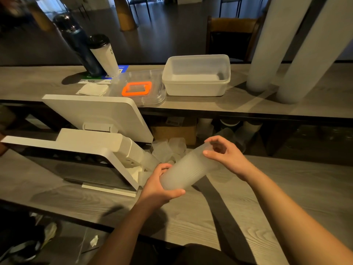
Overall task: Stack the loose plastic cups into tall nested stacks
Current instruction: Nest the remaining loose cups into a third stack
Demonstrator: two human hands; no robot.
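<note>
A short nested stack of clear plastic cups (pixel 188 169) lies tilted above the wooden counter, its base toward me and its open end away. My left hand (pixel 159 186) grips the base end of the stack. My right hand (pixel 227 155) pinches the rim at the far end with thumb and fingers. Several loose clear cups (pixel 169 150) lie in a heap just behind the stack, beside the white machine. Two tall finished cup stacks (pixel 271 44) stand on the upper shelf at the right.
A white point-of-sale terminal (pixel 91 134) fills the left of the counter. On the upper shelf sit a translucent tub (pixel 196 76), a clear lid with an orange ring (pixel 137 88), a dark bottle (pixel 78 44) and a white tumbler (pixel 105 54). Boxes and cups sit under the shelf.
</note>
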